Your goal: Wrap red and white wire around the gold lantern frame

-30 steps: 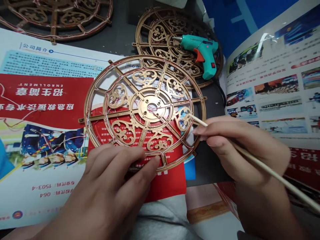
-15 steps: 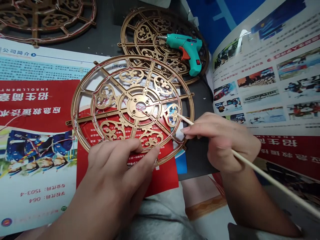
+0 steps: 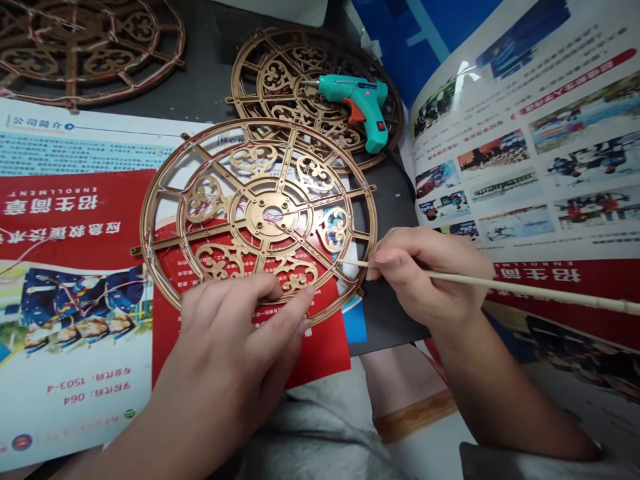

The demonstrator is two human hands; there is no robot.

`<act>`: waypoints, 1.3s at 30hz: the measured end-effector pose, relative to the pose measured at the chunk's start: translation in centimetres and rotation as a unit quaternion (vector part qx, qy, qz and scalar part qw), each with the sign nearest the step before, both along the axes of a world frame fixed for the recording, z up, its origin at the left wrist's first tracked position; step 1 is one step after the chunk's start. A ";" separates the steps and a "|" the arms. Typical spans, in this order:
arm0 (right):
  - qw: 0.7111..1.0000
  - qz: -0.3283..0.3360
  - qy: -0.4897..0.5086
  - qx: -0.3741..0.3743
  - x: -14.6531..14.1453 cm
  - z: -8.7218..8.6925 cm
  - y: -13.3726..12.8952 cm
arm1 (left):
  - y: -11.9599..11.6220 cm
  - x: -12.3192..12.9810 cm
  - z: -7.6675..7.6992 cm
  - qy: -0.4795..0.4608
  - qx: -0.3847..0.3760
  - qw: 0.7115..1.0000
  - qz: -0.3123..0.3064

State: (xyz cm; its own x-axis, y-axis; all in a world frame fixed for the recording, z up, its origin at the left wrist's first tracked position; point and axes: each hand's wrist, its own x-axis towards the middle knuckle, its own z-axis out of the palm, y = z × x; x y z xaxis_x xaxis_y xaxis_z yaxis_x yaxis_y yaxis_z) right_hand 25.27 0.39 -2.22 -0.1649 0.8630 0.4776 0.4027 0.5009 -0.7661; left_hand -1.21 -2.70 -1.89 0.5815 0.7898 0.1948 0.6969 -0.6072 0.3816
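The open left hand (image 3: 235, 340) presses the gilt filigree wheel (image 3: 253, 230) at frame centre; the right hand's (image 3: 425, 277) closed grip pinches a bamboo stick (image 3: 500, 283), now swung level, its tip at the wheel's right rim.

A teal hot glue gun (image 3: 350, 97) is laid on a gold filigree wheel frame (image 3: 239, 80), and a 2nd such frame (image 3: 73, 67) is placed at the upper left. A red-and-blue printed brochure (image 3: 75, 220) is spread at the left; an open photo brochure (image 3: 500, 167) is curved up at the right, beside a black mat (image 3: 390, 313).
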 end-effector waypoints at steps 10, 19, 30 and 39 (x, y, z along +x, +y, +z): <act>1.000 0.005 -0.006 0.006 0.0 0.3 -0.1 | 0.0 0.0 0.1 -0.025 0.004 1.000 0.003; 0.996 0.074 -0.040 0.037 0.0 0.3 0.3 | 0.0 -0.1 0.2 -0.018 -0.030 0.999 0.012; 0.996 0.011 -0.086 0.001 0.0 0.6 0.0 | 0.1 0.1 0.1 -0.014 -0.033 0.999 0.016; 0.995 0.015 -0.095 0.015 -0.2 0.7 0.1 | 0.3 0.1 0.4 0.003 -0.029 0.999 0.012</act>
